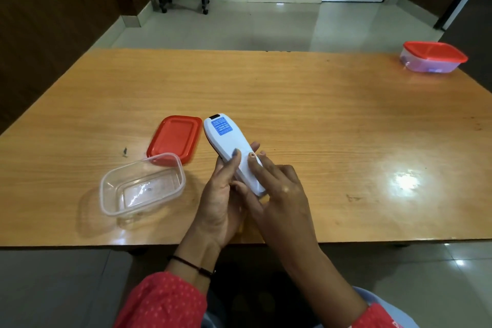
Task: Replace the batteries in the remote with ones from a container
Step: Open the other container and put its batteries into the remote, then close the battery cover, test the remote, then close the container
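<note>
Remote point(231, 153) held back-side up, just above surface point(332, 120), near-centre. Blue label toward far end, battery-cover end toward person.

Left hand point(222, 194) wrapped round remote's lower body from left, thumb laid along the back; clamped on it, prob. to steady it against a push. Right hand point(279, 192) over near end, fingers point(251, 165) pressed flat on cover area, not closed around anything. Looks like sliding or seating the cover; cannot tell if cover is on, off or mid-slide, as fingers hide the seam.

Clear tub point(142, 185) open, near-left of remote, appears empty, no batteries seen inside. Red lid point(174, 138) flat on surface just beyond tub, tub rim overlapping its near edge; lid parked close, likely for quick re-closing.

Second tub w/ red lid point(434, 57) shut, far right corner, well apart from hands. Contents unclear, something faint and bluish through wall.

Judgement: batt. stage uncertain; empty open tub suggests cells either in remote already or out of view.
</note>
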`<state>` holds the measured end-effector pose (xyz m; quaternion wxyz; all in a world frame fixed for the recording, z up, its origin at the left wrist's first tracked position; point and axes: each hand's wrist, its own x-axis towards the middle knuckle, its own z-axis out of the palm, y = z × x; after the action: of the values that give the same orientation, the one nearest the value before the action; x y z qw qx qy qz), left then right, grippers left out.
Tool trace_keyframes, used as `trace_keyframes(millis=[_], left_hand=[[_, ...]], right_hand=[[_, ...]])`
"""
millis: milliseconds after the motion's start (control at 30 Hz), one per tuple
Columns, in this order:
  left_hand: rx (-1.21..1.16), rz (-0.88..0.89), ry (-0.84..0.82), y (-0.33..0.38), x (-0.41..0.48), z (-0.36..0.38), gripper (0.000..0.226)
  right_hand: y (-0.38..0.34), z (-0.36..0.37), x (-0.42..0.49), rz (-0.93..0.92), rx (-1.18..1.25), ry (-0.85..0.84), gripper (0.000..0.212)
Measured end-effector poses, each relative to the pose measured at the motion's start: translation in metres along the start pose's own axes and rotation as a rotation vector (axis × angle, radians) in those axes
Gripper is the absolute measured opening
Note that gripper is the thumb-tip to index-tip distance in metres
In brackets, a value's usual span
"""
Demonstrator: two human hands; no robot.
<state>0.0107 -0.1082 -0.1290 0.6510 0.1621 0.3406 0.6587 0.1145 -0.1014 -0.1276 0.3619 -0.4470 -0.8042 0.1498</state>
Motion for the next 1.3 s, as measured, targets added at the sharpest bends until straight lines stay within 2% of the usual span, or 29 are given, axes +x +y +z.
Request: trace_keyframes(millis=[67, 167, 233, 333, 433, 533, 733, 1100, 1167, 1233, 1300], left_hand=[[-0.003, 0.041, -0.025, 0.002, 0.0, -0.003, 0.046], [0.017, 0.087, -0.054, 0.006, 0.0, -0.004, 0.043], [0.111, 0.119, -0.041, 0.007, 0.001, -0.004, 0.043], [0.193, 0.149, -0.024, 0.008, 0.0, -0.003, 0.044], [0.189, 0.153, -0.032, 0.008, 0.0, -0.004, 0.04], [0.181, 0.164, -0.02, 0.005, 0.002, -0.001, 0.039], [0.206, 0.187, 0.034, 0.001, 0.005, 0.001, 0.05], [0.251, 0.191, 0.065, 0.004, 0.005, -0.002, 0.041], [0.249, 0.157, 0.027, 0.004, 0.004, -0.001, 0.041], [0.279, 0.113, -0.033, 0.003, 0.004, 0.0, 0.043], [0.279, 0.095, -0.046, 0.002, 0.006, -0.002, 0.042]], right_hand=[[0.0, -0.005, 0.001, 0.087, 0.229, -0.065, 0.043], [0.003, -0.016, 0.009, 0.35, 0.782, -0.143, 0.038], [0.009, -0.023, 0.014, 0.483, 0.982, -0.222, 0.04], [0.013, -0.03, 0.014, 0.575, 1.172, -0.387, 0.034], [0.017, -0.03, 0.016, 0.603, 1.205, -0.399, 0.037], [0.017, -0.026, 0.016, 0.618, 1.154, -0.325, 0.034], [0.011, -0.021, 0.013, 0.633, 1.072, -0.244, 0.032], [0.008, -0.016, 0.014, 0.651, 1.047, -0.206, 0.025], [0.009, -0.017, 0.015, 0.675, 1.104, -0.249, 0.032], [0.007, -0.016, 0.015, 0.742, 1.262, -0.296, 0.042], [0.006, -0.017, 0.017, 0.803, 1.423, -0.321, 0.041]])
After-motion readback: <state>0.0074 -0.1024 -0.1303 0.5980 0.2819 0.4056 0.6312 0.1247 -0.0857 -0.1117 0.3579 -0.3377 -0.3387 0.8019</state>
